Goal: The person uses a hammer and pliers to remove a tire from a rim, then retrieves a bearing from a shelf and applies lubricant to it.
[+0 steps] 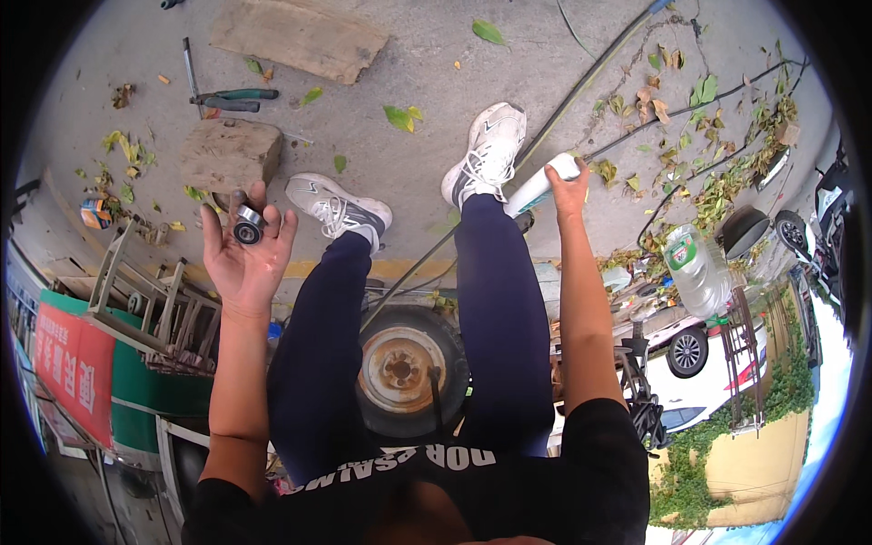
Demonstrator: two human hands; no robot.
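Observation:
Palm up, my left hand point(247, 268) holds a ball bearing point(246, 232) among its curled fingers. The bearing is a shiny metal ring with a dark face and a hole in its middle. My right hand point(569, 193) is wrapped around a white spray can point(536, 191), which lies tilted beside my right shoe, its upper end covered partly by my fingers. A wooden block point(232, 150) sits on the ground just beyond my left hand. What the bearing's underside looks like is hidden by the fingers.
Pliers point(238, 96) and a plank point(300, 36) lie on the concrete. A rusty-rimmed wheel point(400, 366) is between my legs. A hose point(581, 86) runs past my right shoe. At right stand a clear plastic jug point(699, 277) and scattered leaves; at left, wooden stools point(154, 300).

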